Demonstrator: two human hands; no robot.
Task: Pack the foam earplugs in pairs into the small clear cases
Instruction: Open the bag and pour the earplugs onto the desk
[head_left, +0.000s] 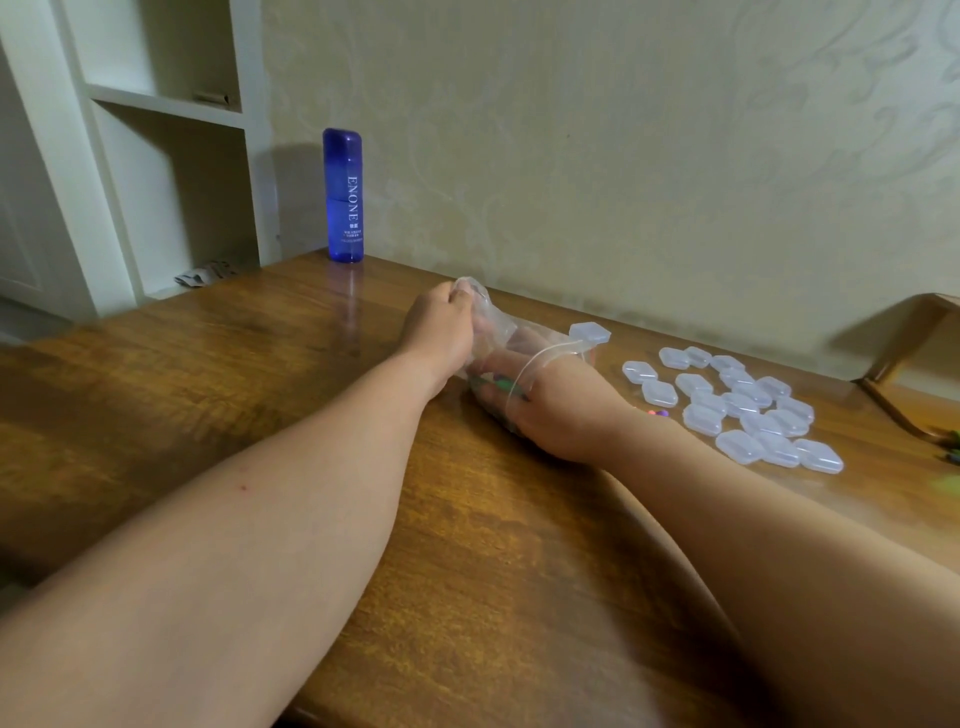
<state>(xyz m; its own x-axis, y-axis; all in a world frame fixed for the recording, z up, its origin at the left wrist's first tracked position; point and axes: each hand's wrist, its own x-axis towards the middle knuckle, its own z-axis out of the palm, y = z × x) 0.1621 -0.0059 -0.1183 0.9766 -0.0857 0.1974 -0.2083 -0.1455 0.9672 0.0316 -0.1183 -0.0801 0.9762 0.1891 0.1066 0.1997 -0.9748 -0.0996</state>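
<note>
Gripping the bag (498, 325) by its far end with our left hand (441, 327), we have our right hand (566, 415) inside it among the earplugs (501, 385); whether it holds any we cannot tell. To the right, cases (737, 410) lie clustered on the table (311, 415).

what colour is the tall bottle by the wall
Translucent blue with white lettering; the bottle shows best in the head view.

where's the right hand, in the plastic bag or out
Inside: the rim of the plastic bag loops over the right hand, which shows through the film.
</note>
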